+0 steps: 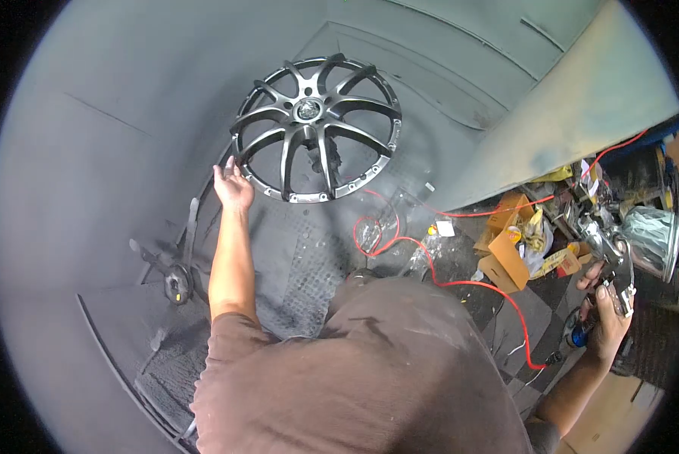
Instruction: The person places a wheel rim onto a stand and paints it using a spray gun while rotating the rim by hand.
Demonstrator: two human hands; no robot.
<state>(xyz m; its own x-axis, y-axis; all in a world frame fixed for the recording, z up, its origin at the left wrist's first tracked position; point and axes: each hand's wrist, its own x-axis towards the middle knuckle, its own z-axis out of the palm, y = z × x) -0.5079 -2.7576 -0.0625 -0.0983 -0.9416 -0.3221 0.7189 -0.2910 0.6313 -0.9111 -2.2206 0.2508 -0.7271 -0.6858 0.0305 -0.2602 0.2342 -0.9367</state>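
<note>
A dark grey multi-spoke wheel rim (308, 135) stands raised above the floor, on a support mostly hidden behind it. My left hand (235, 188) is at the rim's lower left edge, fingers apart and palm up; whether the fingertips touch the edge I cannot tell. Out at the far right, my right hand (610, 314) is wrapped round the handle of a metal spray gun (608, 253), well away from the rim. A blue-ended fitting (579, 336) shows just below the gun.
A red hose (460, 283) loops across the floor. Cardboard boxes (506, 261) with bags and litter lie at the right, near a plastic-covered round item (650, 238). A pale panel (551, 121) slants at the upper right. A dark metal stand (177, 284) is at the left.
</note>
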